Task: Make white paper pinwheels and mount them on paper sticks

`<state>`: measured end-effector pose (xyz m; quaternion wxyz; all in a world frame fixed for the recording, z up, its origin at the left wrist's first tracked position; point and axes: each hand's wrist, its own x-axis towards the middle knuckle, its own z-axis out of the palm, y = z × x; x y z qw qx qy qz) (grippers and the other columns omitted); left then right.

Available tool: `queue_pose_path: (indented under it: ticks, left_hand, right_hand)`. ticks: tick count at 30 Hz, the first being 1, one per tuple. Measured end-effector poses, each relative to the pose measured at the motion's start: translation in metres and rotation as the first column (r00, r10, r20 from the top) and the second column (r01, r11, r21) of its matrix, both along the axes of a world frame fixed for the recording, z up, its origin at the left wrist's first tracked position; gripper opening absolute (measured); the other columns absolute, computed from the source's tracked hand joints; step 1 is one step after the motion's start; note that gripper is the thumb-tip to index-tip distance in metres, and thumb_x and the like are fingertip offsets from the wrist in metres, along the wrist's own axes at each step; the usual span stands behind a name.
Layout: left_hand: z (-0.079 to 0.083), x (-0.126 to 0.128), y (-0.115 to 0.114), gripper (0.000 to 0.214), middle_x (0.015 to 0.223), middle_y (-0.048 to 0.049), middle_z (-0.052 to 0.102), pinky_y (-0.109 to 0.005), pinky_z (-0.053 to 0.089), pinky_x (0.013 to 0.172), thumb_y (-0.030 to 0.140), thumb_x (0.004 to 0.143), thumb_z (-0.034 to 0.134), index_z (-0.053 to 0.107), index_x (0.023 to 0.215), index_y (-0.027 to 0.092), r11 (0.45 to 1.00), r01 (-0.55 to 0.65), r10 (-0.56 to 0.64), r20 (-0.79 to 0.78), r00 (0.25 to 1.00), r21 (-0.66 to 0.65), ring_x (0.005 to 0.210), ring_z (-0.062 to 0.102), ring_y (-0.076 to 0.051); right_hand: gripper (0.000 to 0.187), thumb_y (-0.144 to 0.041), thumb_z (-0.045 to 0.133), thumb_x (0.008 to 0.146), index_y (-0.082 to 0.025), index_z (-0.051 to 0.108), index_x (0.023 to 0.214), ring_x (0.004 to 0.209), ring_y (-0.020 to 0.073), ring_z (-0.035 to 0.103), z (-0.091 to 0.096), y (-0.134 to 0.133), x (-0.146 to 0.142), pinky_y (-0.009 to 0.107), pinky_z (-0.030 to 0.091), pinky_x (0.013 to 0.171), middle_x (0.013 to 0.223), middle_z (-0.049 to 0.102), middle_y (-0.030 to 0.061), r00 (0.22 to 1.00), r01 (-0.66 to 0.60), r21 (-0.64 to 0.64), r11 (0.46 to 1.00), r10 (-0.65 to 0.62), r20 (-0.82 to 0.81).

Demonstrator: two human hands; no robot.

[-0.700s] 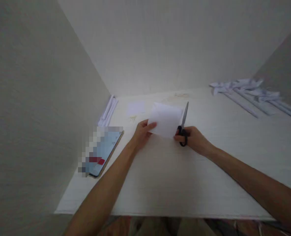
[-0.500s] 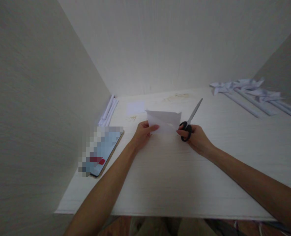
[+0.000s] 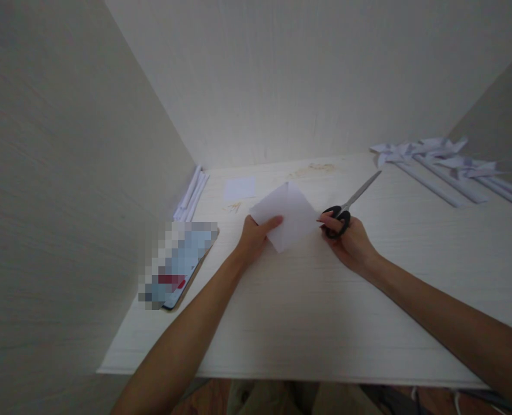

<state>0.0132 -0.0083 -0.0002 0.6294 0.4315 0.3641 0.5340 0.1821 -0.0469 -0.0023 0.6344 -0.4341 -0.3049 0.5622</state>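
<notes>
A white sheet of paper (image 3: 298, 216) is held above the table, turned so one corner points away from me. A faint crease runs down it from the far corner. My left hand (image 3: 256, 235) grips its left side, thumb on top and fingers underneath. My right hand (image 3: 349, 242) holds black-handled scissors (image 3: 360, 191), their blades together and pointing away to the upper right. The right fingertips are at the paper's right corner; whether they pinch it I cannot tell.
White rolled paper sticks (image 3: 191, 195) lie along the left wall, beside a partly blurred phone (image 3: 195, 259). Another white paper square (image 3: 240, 188) lies behind small toothpick-like sticks (image 3: 233, 207). More thin sticks (image 3: 320, 168) lie at the back. Several paper pinwheels (image 3: 437, 173) lie at the far right.
The paper has turned from edge-on to corner-on, its face and crease now showing. My right hand and the scissors have shifted slightly right, the blades tilting lower.
</notes>
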Motion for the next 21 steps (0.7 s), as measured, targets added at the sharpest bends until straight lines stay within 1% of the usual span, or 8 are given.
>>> queue_pose_path:
  ticks: [2,5,8,11,14,16,19,21]
  left_hand:
    - [0.0,0.005,-0.003,0.023,0.083,-0.0061,0.066,-0.029,0.048,0.071,0.019,0.056,0.069,0.063,0.077,0.014,0.998,-0.066,0.066,0.014,0.998,0.014,0.074,0.06,-0.016]
    - [0.0,0.012,-0.008,0.021,0.083,-0.0072,0.066,-0.029,0.048,0.072,0.021,0.058,0.067,0.063,0.077,0.013,0.989,-0.148,0.147,0.027,0.989,0.019,0.077,0.06,-0.017]
    - [-0.002,0.016,-0.013,0.024,0.086,-0.0081,0.065,-0.03,0.048,0.073,0.023,0.058,0.067,0.062,0.079,0.013,0.99,-0.141,0.141,-0.01,0.99,0.022,0.079,0.06,-0.018]
    - [-0.002,0.017,-0.017,0.03,0.09,-0.0084,0.065,-0.031,0.047,0.074,0.025,0.058,0.067,0.062,0.085,0.013,0.993,-0.092,0.098,-0.096,0.99,0.071,0.081,0.06,-0.018]
    - [0.0,0.017,-0.021,0.033,0.092,-0.0086,0.065,-0.032,0.047,0.075,0.025,0.057,0.068,0.061,0.087,0.014,0.99,-0.053,0.082,-0.219,0.972,0.133,0.083,0.06,-0.019]
    - [0.002,0.018,-0.022,0.034,0.091,-0.0088,0.065,-0.032,0.047,0.074,0.024,0.055,0.069,0.061,0.086,0.014,0.989,-0.045,0.085,-0.295,0.952,0.138,0.082,0.06,-0.019]
    - [0.005,0.019,-0.022,0.033,0.089,-0.0079,0.065,-0.032,0.047,0.074,0.024,0.055,0.069,0.062,0.085,0.014,0.986,-0.073,0.118,-0.324,0.939,0.147,0.081,0.06,-0.019]
    - [0.005,0.018,-0.021,0.034,0.089,-0.007,0.065,-0.031,0.047,0.074,0.025,0.055,0.069,0.062,0.086,0.015,0.979,-0.136,0.176,-0.291,0.94,0.152,0.082,0.06,-0.018]
  right_hand:
    - [0.018,-0.029,0.07,0.054,-0.016,0.058,0.058,0.051,0.0056,0.045,0.003,0.0,-0.001,0.018,0.032,0.043,0.057,0.053,-0.0028,0.999,0.001,0.011,1.0,-0.001,-0.034]
    - [0.021,-0.03,0.071,0.051,-0.016,0.058,0.059,0.053,0.0063,0.046,0.002,0.0,-0.003,0.019,0.033,0.046,0.061,0.055,-0.0018,1.0,-0.005,0.017,1.0,0.005,0.008]
    - [0.02,-0.024,0.073,0.049,-0.015,0.057,0.057,0.048,0.0057,0.042,-0.005,0.001,-0.004,0.02,0.03,0.044,0.054,0.052,-0.0043,0.994,0.0,0.014,1.0,-0.002,0.113]
    - [0.019,-0.023,0.071,0.053,-0.014,0.055,0.052,0.045,0.0055,0.039,-0.01,0.001,-0.004,0.021,0.027,0.044,0.048,0.048,-0.0054,0.985,-0.005,0.039,0.999,-0.002,0.175]
    - [0.018,-0.021,0.071,0.054,-0.015,0.054,0.052,0.045,0.0049,0.039,-0.01,0.001,-0.004,0.02,0.028,0.044,0.047,0.047,-0.006,0.991,0.014,0.051,0.999,-0.021,0.133]
    - [0.018,-0.021,0.071,0.054,-0.015,0.055,0.052,0.045,0.0046,0.039,-0.008,0.001,-0.004,0.019,0.03,0.045,0.047,0.047,-0.0062,0.995,0.027,0.046,0.999,-0.031,0.094]
    - [0.018,-0.024,0.071,0.053,-0.015,0.056,0.055,0.046,0.0052,0.041,-0.007,0.001,-0.004,0.02,0.032,0.046,0.05,0.049,-0.0056,0.992,0.02,0.042,0.999,-0.025,0.125]
    - [0.019,-0.026,0.072,0.051,-0.015,0.058,0.059,0.048,0.006,0.042,-0.006,0.0,-0.003,0.021,0.032,0.046,0.053,0.052,-0.0043,0.97,-0.037,0.05,0.998,0.024,0.242]
